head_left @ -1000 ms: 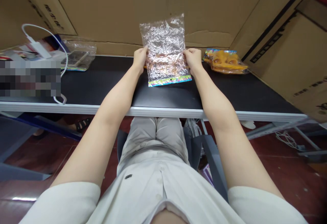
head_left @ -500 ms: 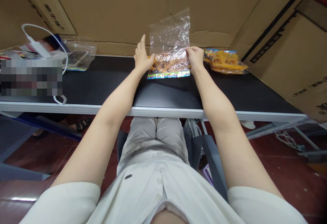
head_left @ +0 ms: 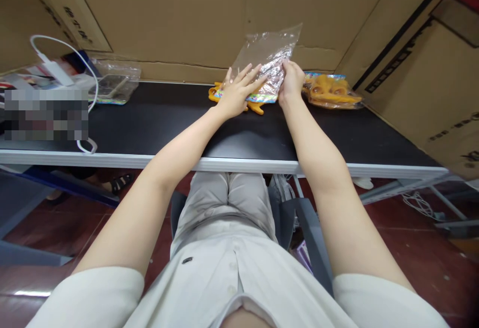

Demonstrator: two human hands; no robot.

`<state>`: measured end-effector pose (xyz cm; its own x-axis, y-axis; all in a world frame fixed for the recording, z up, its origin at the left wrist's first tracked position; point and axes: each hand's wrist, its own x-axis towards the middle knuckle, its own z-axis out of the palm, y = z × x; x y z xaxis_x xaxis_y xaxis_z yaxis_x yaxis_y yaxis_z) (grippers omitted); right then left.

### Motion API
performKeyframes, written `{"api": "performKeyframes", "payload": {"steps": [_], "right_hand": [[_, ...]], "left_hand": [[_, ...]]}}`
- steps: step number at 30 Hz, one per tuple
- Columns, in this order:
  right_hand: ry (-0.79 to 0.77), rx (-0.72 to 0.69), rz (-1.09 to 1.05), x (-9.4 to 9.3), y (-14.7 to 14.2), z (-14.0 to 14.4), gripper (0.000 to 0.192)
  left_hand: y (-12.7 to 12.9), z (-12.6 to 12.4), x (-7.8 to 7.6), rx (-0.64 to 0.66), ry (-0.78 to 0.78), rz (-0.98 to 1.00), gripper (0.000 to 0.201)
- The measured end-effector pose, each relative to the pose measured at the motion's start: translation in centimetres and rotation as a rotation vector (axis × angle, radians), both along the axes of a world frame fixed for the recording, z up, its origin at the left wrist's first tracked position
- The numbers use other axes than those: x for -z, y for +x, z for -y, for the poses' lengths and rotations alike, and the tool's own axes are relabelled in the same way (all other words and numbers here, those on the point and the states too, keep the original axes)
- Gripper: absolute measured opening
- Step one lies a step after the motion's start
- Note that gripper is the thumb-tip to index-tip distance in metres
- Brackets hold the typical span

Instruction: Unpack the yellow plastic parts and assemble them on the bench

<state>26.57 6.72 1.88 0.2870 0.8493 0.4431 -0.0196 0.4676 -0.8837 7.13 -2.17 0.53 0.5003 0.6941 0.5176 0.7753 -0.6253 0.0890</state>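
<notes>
Two hands are working a clear plastic bag over an orange toy at the back of a black table.

The right hand is gripping the bag's right edge, fingers closed on the crinkled film, and is tilting it up against the cardboard wall. The left hand is lying flat with fingers spread apart, pressing on the bag's lower part and the toy beneath; how much of the toy is sitting inside the bag cannot be told. Just right of the right hand, a filled bag of orange toys is lying on the table. Far left, another clear bag is resting beside a white cable; its contents are unclear.
</notes>
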Motion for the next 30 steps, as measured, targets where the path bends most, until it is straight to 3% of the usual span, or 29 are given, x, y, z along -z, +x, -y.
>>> {"api": "performKeyframes", "payload": {"steps": [3, 6, 12, 19, 22, 25, 28, 30], "right_hand": [[-0.012, -0.114, 0.106, -1.0, -0.8, 2.6, 0.084], [0.05, -0.14, 0.274, -1.5, -0.9, 3.8, 0.101], [0.2, -0.1, 0.44, -1.4, 0.0, 2.2, 0.107], [0.179, -0.113, 0.346, -2.1, 0.8, 2.0, 0.129], [0.201, -0.112, 0.302, -2.2, 1.0, 2.2, 0.12], [0.203, -0.121, 0.304, -2.1, 0.8, 2.8, 0.095], [0.177, -0.131, 0.295, -1.7, 0.4, 3.4, 0.071], [0.161, -0.15, 0.308, -1.1, 0.1, 3.4, 0.065]], "left_hand": [[-0.9, 0.6, -1.2, -0.096, 0.001, 0.011, 0.086], [-2.0, 0.3, -1.8, -0.116, 0.029, 0.051, 0.082], [-2.2, -0.7, -1.9, -0.059, 0.07, 0.029, 0.088], [-0.7, 1.3, -4.4, 0.008, 0.08, -0.126, 0.072], [-1.8, 0.5, -4.4, 0.062, 0.091, -0.116, 0.071], [-4.5, -1.2, -3.8, 0.072, 0.081, -0.043, 0.067], [-8.5, -1.9, -3.5, -0.037, 0.041, -0.019, 0.069], [-11.4, -1.1, -3.5, -0.219, -0.032, -0.05, 0.068]]}}
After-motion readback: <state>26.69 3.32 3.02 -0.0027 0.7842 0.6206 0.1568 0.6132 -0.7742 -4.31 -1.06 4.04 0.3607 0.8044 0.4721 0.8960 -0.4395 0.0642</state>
